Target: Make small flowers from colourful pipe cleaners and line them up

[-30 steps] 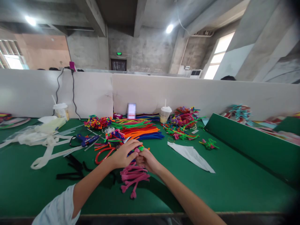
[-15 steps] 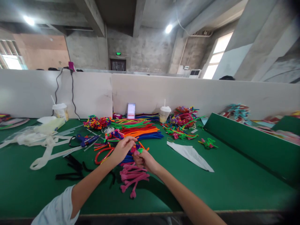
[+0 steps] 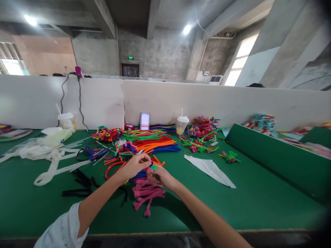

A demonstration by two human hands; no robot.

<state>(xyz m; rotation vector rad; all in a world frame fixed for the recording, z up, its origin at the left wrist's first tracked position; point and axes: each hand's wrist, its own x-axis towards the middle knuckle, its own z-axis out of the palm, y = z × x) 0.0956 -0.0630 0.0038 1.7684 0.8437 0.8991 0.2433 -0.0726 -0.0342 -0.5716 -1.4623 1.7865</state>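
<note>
Back from the front edge of the green table, the left hand pinches, fingertips nearly together, and the right hand curls round a fuzzy pipe-cleaner piece (probably light, soft, easily bent), best held low

No text can be read: the green sign above the door is too small, the phone near the far edge of the table blurred.
</note>
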